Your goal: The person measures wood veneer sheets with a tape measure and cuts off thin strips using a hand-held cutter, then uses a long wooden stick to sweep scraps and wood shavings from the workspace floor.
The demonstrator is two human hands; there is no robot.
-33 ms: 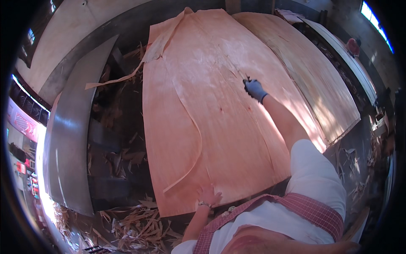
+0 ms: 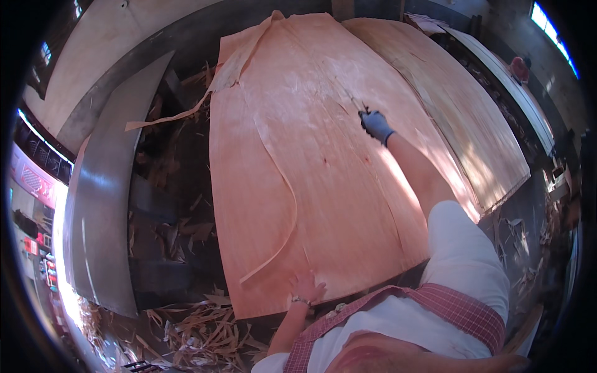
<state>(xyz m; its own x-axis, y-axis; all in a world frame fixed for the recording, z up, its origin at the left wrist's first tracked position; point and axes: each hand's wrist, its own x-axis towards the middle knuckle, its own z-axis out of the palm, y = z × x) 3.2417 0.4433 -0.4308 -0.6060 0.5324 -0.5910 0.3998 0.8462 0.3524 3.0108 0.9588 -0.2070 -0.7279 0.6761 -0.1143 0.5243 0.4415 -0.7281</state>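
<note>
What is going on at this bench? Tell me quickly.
A person leans over a large veneer sheet. The right hand, in a blue glove, grips a small tool against the sheet far out. The bare left hand presses flat on the near edge. A long curved strip lies partly split from the sheet; scraps litter the floor.

Too small to tell: the thin tool [image 2: 356,104] gripped in the gloved right hand [image 2: 377,126], blade or scraper unclear. Palm of the bare left hand [image 2: 305,288] hidden, pressed flat against the veneer sheet [image 2: 298,161]. Beyond the right hand, a second sheet [image 2: 460,112] cut off by shadow. Left of the left hand, floor scraps [image 2: 193,329] blurred toward the rim.
</note>
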